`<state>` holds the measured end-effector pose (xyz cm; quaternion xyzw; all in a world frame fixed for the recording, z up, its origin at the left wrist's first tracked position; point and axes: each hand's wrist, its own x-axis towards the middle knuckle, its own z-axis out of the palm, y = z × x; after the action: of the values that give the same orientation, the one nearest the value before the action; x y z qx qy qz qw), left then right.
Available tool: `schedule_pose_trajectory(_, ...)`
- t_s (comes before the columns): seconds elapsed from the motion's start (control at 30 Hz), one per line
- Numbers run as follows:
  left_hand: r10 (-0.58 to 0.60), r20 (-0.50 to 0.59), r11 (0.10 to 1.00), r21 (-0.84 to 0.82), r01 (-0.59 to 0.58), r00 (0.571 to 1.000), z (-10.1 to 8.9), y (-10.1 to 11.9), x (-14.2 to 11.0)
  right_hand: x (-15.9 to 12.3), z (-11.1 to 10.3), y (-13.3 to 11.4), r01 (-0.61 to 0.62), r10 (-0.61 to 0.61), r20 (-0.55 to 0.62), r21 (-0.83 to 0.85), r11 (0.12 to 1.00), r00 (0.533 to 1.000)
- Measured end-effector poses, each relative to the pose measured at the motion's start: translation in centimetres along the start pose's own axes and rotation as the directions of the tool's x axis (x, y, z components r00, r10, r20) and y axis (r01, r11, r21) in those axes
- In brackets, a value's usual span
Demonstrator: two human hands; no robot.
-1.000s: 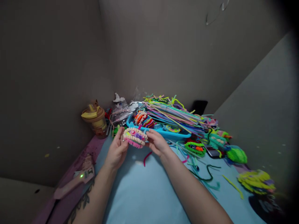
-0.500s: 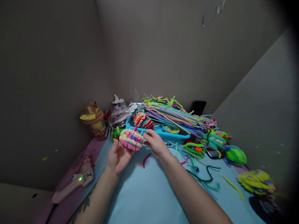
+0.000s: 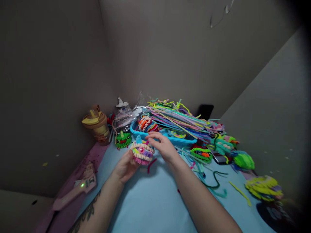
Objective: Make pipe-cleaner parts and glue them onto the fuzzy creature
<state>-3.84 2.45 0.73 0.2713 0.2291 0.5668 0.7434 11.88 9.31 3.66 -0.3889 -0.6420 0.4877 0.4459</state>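
Note:
A round pipe-cleaner creature (image 3: 143, 154) in cream, pink and yellow, with shiny pink eyes, a light blue horn and a magenta one, sits above the light blue table cover. My left hand (image 3: 126, 166) wraps round it from the left and below. At its top right, the fingers of my right hand (image 3: 161, 147) are pinched at the magenta horn. Behind my hands stands a blue tray (image 3: 184, 140). A green pipe-cleaner creature (image 3: 123, 140) rests left of the tray. Under the held creature lies a short magenta pipe cleaner (image 3: 151, 165).
Bundled pipe cleaners (image 3: 175, 116) overlie the tray. A pink hot glue gun (image 3: 76, 194) with a lit green light lies left, near a brown-lidded cup (image 3: 98, 127). On the right are loose pipe cleaners (image 3: 217, 181), a phone (image 3: 220, 158) and a yellow fuzzy piece (image 3: 263, 188).
The held creature has moved right and slightly down and has turned, its blue horn now at the upper left. My right fingers have gone from the blue horn to the magenta one.

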Motion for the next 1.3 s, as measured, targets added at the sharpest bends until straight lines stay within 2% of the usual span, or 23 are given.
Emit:
schedule_pose_trajectory(0.13, -0.017, 0.061, 0.999, -0.026, 0.018, 0.998, -0.3, -0.2, 0.0, -0.1, 0.0, 0.0, -0.024, 0.024, 0.004, 0.026, 0.999, 1.000)
schedule_pose_trajectory(0.3, -0.016, 0.080, 0.998, -0.051, 0.020, 0.997, -0.2, -0.2, 0.1, 0.0, -0.1, 0.0, 0.008, -0.008, 0.003, -0.029, 1.000, 1.000)
schedule_pose_trajectory(0.6, -0.019, 0.031, 0.999, -0.034, 0.020, 0.999, 0.0, -0.2, -0.2, 0.0, -0.1, -0.3, 0.040, -0.039, 0.016, -0.054, 0.998, 0.999)
schedule_pose_trajectory(1.07, -0.003, 0.035, 0.997, -0.076, 0.006, 0.999, -0.1, -0.3, -0.1, -0.1, 0.1, 0.1, 0.018, -0.018, 0.014, 0.000, 1.000, 1.000)
schedule_pose_trajectory(1.2, 0.000, 0.057, 0.989, -0.150, 0.009, 0.998, -0.4, 0.1, 0.1, 0.0, -0.5, -0.2, 0.026, -0.023, -0.027, 0.106, 0.994, 0.999)
schedule_pose_trajectory(1.3, 0.038, -0.010, 0.963, -0.268, -0.039, 0.999, -1.7, 0.5, 0.7, 0.1, -0.8, -0.4, -0.047, 0.069, -0.097, 0.211, 0.976, 0.993)
